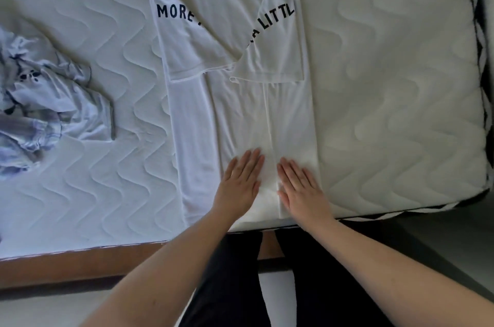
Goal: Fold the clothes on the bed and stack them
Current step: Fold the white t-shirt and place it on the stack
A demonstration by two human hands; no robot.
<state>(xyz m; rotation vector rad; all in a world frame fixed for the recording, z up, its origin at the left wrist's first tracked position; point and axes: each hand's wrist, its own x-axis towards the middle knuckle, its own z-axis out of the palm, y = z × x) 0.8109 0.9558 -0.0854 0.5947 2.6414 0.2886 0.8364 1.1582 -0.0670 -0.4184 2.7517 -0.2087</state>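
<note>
Both hands, left (240, 179) and right (300, 185), press flat and open at six o'clock on the white T-shirt (240, 102), best smoothed toward twelve before folding.

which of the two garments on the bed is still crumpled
The pale blue-grey garment at the left lies bunched up; the white lettered t-shirt is spread flat, its sleeves folded in.

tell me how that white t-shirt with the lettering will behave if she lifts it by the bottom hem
The white t-shirt will probably go floppy: its folded-in sides lie limp and creased. The folds would likely fall open, since only the left hand and right hand press them flat. It looks thin, so probably light.
</note>
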